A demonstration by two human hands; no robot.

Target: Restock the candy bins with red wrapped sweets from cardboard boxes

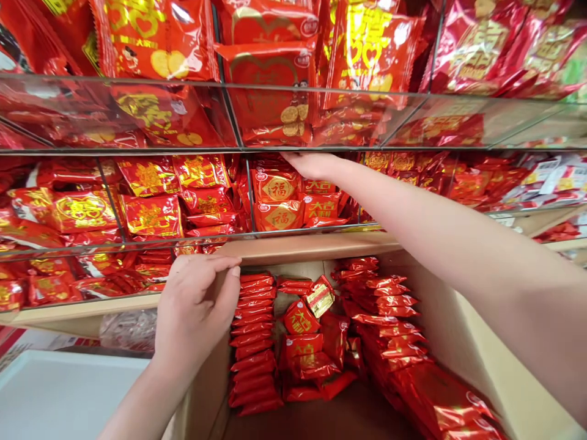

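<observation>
My left hand is at the near left corner of an open cardboard box, thumb and forefinger pinched on its rim. Red foil snack packets fill the box: an upright row along the left, a leaning row on the right, and several loose packets between them. My right hand reaches into the middle shelf compartment, just above red packets with gold lettering. The shelf edge above hides most of its fingers, so whether it holds anything cannot be seen.
A clear shelf front runs across above my right hand. Larger red packets fill the upper shelf, and thin dividers separate the compartments. More packets lie at left. A pale tray is at lower left, near a clear plastic bag.
</observation>
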